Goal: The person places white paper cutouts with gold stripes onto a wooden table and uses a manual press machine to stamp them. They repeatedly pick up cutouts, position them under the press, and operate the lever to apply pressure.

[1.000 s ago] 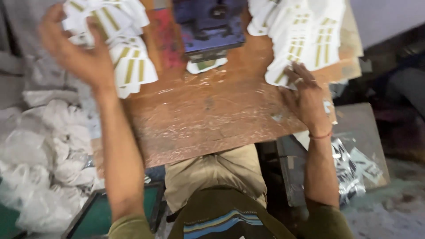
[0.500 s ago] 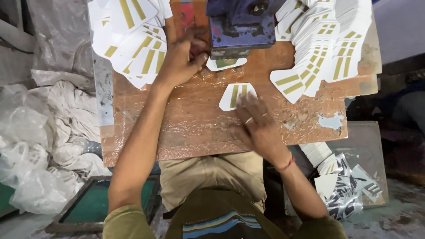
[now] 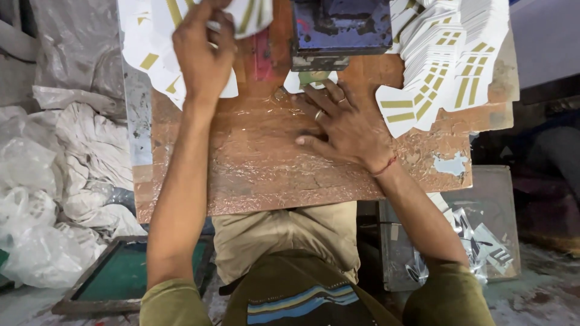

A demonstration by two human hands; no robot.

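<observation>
- Brown worktable (image 3: 272, 175), its top wrapped in wrinkled clear film, with a torn pale patch near the right edge; seen from above, across the person's lap.
- Left hand (image 3: 202, 57): raised over the far left of the table, fingers curled shut around a white card with gold stripes (image 3: 244, 15), which it holds above the left pile.
- Left pile of white cards (image 3: 154, 54): a loose, spread heap with gold bars printed on them, lying on the table's far left corner, directly under and around the left hand.
- Right hand (image 3: 344, 124): palm down on the table, fingers spread and extended toward the machine, gripping nothing; a ring shows on one finger and a red thread circles the wrist.
- Card under the machine (image 3: 311, 78): a white piece with a greenish mark, lying at the machine's base, the right fingertips touching or just beside its near edge.
- Blue machine (image 3: 341, 27): a dark blue metal block standing at the table's far centre, between the two piles.
- Right stack of cards (image 3: 447, 66): a fanned, overlapping white pile with gold stripes, to the right of the machine, near the right hand but apart from it.
- Crumpled white plastic (image 3: 54, 181): heaped on the floor at left.
- Green-screened frame (image 3: 121, 274): on the floor beside the left knee.
</observation>
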